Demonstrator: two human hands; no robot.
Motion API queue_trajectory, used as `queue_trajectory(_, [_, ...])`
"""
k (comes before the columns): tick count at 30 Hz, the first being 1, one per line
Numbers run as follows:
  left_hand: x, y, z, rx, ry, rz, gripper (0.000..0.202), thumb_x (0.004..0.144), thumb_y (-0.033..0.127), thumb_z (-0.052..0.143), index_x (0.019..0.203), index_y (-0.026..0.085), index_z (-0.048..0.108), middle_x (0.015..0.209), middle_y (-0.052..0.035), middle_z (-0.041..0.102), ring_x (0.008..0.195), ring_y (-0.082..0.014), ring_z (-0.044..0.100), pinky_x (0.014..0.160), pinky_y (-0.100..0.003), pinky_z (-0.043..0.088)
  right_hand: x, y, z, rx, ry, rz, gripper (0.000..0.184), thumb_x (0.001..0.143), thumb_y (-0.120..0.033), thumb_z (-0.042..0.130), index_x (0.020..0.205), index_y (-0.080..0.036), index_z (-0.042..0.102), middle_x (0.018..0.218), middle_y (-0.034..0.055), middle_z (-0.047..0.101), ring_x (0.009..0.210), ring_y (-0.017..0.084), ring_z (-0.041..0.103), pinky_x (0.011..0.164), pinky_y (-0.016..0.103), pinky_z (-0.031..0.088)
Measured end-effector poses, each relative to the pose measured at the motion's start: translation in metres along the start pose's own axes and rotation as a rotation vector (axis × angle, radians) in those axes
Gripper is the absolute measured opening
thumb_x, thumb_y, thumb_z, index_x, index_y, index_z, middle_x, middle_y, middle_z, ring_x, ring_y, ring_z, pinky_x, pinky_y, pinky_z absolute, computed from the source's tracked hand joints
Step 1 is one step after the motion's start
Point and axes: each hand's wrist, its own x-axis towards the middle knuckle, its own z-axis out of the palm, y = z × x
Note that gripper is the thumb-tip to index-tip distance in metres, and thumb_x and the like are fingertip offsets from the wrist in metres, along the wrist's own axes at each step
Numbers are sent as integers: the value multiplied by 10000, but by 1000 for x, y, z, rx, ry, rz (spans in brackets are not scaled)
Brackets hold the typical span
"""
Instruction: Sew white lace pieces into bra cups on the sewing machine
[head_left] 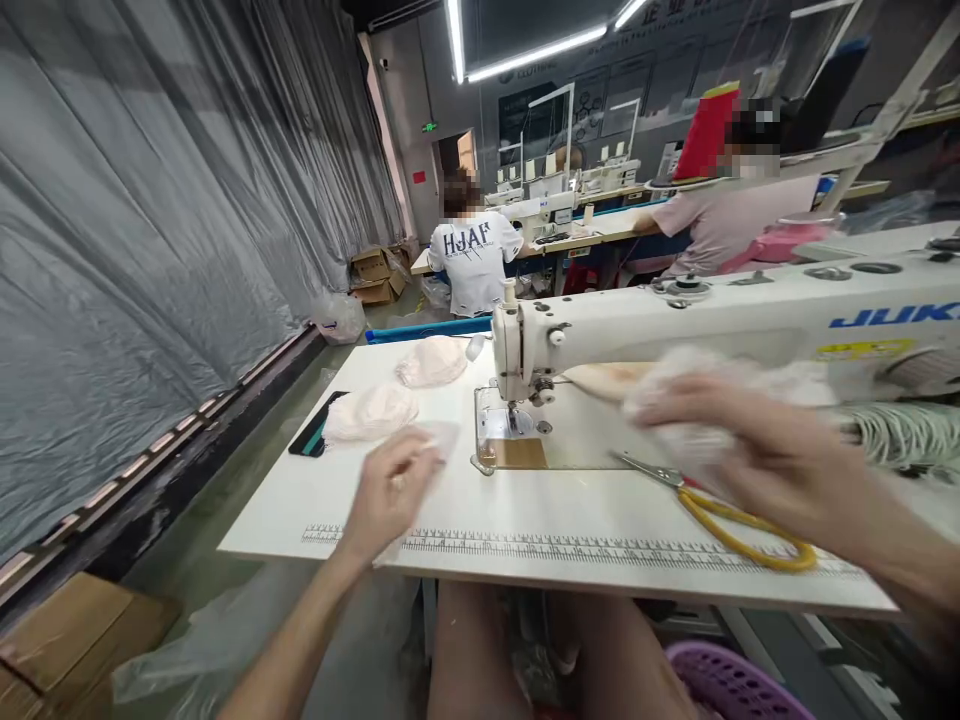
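My left hand point(394, 490) is closed in a pinch over the left part of the table, with a thin whitish piece of fabric point(444, 440) at its fingertips. On the right, my right hand point(739, 430), blurred by motion, grips a bunched pale cloth point(694, 385) in front of the sewing machine's arm. Below that hand lies a pair of scissors point(739, 530) with yellow handles, blades pointing left. The white sewing machine point(517, 345) stands between my hands, its needle area free of cloth. Two pale pink gathered fabric pieces, one nearer point(371, 412) and one farther point(433, 361), lie on the left.
A dark phone-like object point(307, 440) lies under the nearer fabric piece. A printed ruler point(525, 545) runs along the table's front edge. Cords point(911, 435) hang at right, and a purple basket point(731, 685) stands below. Two people sit at machines ahead.
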Motion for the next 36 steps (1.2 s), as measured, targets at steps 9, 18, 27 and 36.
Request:
queue_trajectory(9, [1,-38,54,660,-494,142,223,906,246,491,1070,233,642,1043,-37,604,887,-163,585,722,-252,453,-83,95,32,-298,-273,19,367,932,-449,355,1105,-236,598,1059,95,674,877,244,646,702,374,523])
queue_trajectory(18, [-3,-58,66,661,-481,510,541,818,-58,379,1198,286,551,1308,-88,463,1199,-235,416,921,-408,422,-103,90,21,-582,-142,-64,347,952,-349,292,1035,-206,597,1120,152,626,950,287,597,704,444,486])
queue_trajectory(27, [2,-60,71,684,-669,411,361,909,224,501,1252,336,522,1435,-98,389,1378,-311,243,1042,-627,223,-59,56,111,-208,-429,-266,429,960,-433,336,1350,-284,436,1365,74,513,1261,375,423,930,655,379])
queue_trajectory(36, [26,-45,62,571,-1014,232,625,894,459,483,1430,424,164,1549,-15,90,1397,-394,-86,935,-783,-64,-63,66,99,-96,-670,-92,684,913,-548,381,1460,-358,17,1479,76,335,1380,381,156,953,791,122])
